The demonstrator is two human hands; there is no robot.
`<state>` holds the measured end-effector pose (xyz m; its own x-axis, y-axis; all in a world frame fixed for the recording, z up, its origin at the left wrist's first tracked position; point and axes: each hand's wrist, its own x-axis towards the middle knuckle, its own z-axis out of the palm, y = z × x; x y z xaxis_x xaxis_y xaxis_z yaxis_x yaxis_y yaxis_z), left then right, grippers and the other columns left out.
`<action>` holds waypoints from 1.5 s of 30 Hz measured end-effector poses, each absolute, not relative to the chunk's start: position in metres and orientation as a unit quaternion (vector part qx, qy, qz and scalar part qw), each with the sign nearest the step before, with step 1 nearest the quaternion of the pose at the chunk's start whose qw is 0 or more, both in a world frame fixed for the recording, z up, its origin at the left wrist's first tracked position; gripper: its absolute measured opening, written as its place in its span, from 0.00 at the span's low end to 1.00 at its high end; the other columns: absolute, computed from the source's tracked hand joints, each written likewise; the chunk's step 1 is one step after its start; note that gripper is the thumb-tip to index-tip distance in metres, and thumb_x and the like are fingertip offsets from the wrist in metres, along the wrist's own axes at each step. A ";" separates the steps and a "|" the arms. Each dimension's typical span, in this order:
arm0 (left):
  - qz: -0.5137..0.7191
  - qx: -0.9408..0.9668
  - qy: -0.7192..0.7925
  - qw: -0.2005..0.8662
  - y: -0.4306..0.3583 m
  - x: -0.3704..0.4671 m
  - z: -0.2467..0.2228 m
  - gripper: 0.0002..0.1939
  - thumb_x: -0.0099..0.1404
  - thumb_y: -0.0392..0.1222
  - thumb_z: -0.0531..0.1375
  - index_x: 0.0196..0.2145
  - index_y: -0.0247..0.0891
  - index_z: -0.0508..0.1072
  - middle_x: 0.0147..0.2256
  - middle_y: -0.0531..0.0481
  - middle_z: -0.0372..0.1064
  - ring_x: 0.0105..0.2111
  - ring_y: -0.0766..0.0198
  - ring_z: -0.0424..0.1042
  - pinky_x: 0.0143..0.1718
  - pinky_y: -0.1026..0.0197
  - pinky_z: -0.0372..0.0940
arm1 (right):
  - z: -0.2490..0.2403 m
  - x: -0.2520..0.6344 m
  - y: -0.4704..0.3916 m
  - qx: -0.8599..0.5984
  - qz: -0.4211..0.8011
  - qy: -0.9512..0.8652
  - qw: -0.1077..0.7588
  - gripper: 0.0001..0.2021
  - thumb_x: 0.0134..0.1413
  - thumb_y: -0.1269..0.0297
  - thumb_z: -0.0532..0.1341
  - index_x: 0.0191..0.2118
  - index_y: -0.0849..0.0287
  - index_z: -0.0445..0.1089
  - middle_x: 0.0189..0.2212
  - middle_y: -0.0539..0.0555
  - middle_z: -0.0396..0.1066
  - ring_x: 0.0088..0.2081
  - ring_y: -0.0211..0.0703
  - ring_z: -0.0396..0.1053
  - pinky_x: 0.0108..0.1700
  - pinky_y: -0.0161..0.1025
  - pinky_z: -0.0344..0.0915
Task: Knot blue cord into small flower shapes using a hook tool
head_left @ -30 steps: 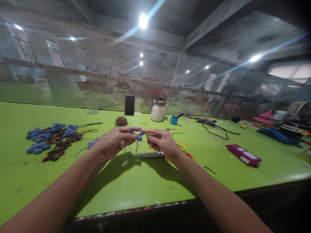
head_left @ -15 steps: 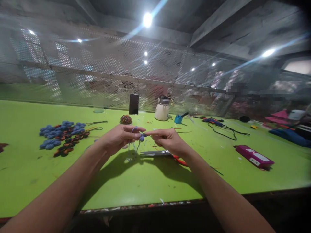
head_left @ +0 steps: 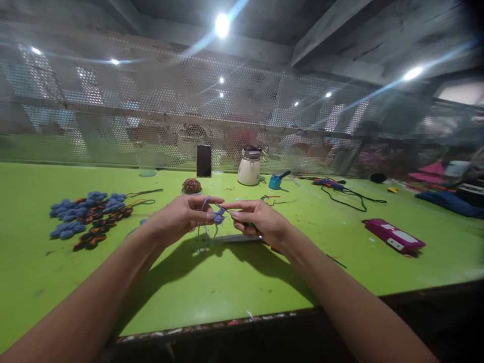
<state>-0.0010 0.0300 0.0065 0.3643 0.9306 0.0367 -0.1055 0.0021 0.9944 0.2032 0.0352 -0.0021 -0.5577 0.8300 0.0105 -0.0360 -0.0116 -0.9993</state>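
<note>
A small piece of blue-purple yarn work [head_left: 219,217] hangs at the fingertips of my left hand [head_left: 185,214], which pinches it, with a strand looped over the index finger and loose ends dangling below. My right hand [head_left: 260,219] is closed on a thin crochet hook [head_left: 227,209], whose tip meets the yarn work. Under my right hand lie scissors [head_left: 238,238], their handles mostly hidden. A multicoloured yarn ball [head_left: 191,186] sits just behind my left hand.
Blue flowers [head_left: 68,230] and dark orange flowers [head_left: 91,238] lie left on the green table [head_left: 212,292]. Behind stand a phone [head_left: 203,161], a white jug [head_left: 248,169] and a blue pot [head_left: 275,182]. Rightward are a glue gun [head_left: 329,184] and a magenta box [head_left: 394,237].
The view has shifted slightly. My right hand has rolled and its fingers have closed further around the hook; the yarn work is tilted differently, and the scissors' red handles are now mostly covered.
</note>
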 end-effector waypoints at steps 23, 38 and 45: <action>0.423 0.545 0.383 0.614 0.029 0.004 0.003 0.23 0.46 0.26 0.66 0.43 0.35 0.75 0.27 0.52 0.71 0.29 0.67 0.69 0.35 0.63 0.61 | 0.000 0.200 0.033 -0.347 0.669 -0.573 0.323 0.19 0.51 0.71 0.59 0.51 0.60 0.69 0.15 0.45 0.62 0.12 0.25 0.47 0.15 0.27 0.39; 0.422 0.540 0.388 0.616 0.028 0.005 0.004 0.22 0.46 0.26 0.65 0.42 0.34 0.75 0.27 0.52 0.68 0.28 0.68 0.67 0.32 0.64 0.59 | -0.002 0.201 0.034 -0.335 0.669 -0.577 0.326 0.20 0.51 0.70 0.60 0.52 0.59 0.68 0.15 0.44 0.61 0.12 0.25 0.47 0.15 0.27 0.38; 0.410 0.551 0.382 0.618 0.030 0.002 0.003 0.22 0.46 0.28 0.66 0.42 0.35 0.75 0.28 0.53 0.67 0.27 0.69 0.66 0.29 0.66 0.57 | -0.002 0.201 0.033 -0.340 0.648 -0.596 0.330 0.19 0.50 0.69 0.60 0.51 0.59 0.69 0.15 0.44 0.60 0.13 0.26 0.46 0.16 0.28 0.37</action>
<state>0.0015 0.0297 0.0026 0.3721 0.9280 -0.0196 -0.0858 0.0555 0.9948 0.2012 0.0333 -0.0018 -0.5510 0.8332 -0.0478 -0.0224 -0.0720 -0.9972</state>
